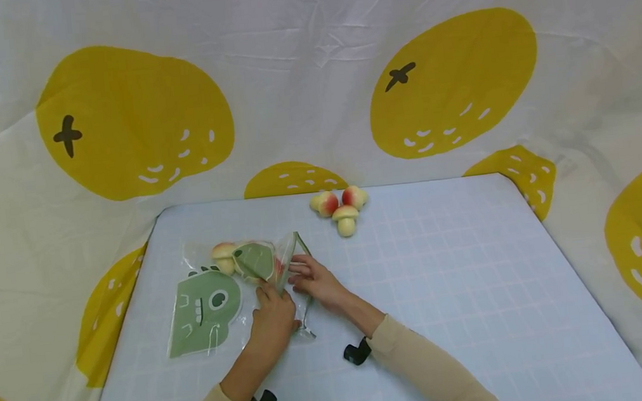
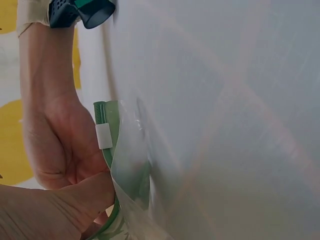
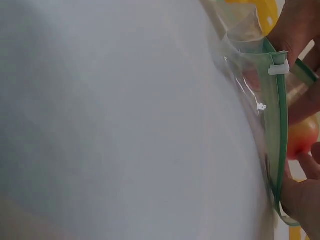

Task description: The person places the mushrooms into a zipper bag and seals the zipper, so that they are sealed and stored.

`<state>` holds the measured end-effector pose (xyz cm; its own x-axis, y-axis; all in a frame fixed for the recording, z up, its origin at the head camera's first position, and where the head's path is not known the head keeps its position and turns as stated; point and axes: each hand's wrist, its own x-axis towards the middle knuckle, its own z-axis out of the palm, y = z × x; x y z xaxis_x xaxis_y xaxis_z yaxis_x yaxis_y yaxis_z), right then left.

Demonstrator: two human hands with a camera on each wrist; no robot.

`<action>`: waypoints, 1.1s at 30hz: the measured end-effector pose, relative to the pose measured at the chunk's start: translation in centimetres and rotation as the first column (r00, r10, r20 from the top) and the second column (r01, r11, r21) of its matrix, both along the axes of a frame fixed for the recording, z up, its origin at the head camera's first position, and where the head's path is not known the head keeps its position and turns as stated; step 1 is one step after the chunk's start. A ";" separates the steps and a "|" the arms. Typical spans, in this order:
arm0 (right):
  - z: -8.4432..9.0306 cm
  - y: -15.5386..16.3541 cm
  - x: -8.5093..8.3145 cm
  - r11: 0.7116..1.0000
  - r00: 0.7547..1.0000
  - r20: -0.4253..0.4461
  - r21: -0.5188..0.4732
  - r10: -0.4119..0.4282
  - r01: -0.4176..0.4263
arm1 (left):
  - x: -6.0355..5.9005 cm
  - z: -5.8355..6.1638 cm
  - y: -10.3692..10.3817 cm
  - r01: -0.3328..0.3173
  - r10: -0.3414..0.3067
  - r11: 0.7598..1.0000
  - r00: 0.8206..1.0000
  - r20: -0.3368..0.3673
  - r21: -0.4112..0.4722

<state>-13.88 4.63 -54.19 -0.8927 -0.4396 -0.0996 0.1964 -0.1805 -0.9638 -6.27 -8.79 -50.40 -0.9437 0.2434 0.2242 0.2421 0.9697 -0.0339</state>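
Note:
A clear zip bag [image 1: 215,299] with a green dinosaur print lies at the left of the table, its green zipper mouth [image 1: 294,254] pulled open to the right. A peach toy [image 1: 223,252] and other toy foods show through it. My left hand [image 1: 266,292] grips the near lip of the mouth. My right hand [image 1: 297,274] pinches the far lip. In the left wrist view the zipper strip's white slider [image 2: 104,136] sits beside my right palm. The right wrist view shows the zipper strip [image 3: 275,125], the slider [image 3: 278,69] and a peach [image 3: 301,137] inside.
Two more peach toys [image 1: 327,203] and a mushroom toy [image 1: 346,220] sit together at the table's back edge. The light blue grid mat [image 1: 478,288] covers the table. A white cloth with yellow fruit prints [image 1: 309,68] hangs behind and at the sides.

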 end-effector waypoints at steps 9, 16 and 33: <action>-0.2 -0.2 0.2 1.000 0.999 -0.040 0.020 0.013 -0.012 | 0.0 0.3 0.0 -0.006 0.006 1.000 0.999 0.041 -0.017; 0.2 -0.3 0.2 0.993 0.994 -0.045 0.074 0.095 -0.092 | 0.1 0.4 0.1 -0.003 0.002 1.000 0.998 0.058 0.006; 1.5 3.2 1.5 0.998 0.999 -0.030 0.055 0.025 -0.023 | 0.0 0.2 -0.2 -0.023 0.019 1.000 0.989 0.144 0.022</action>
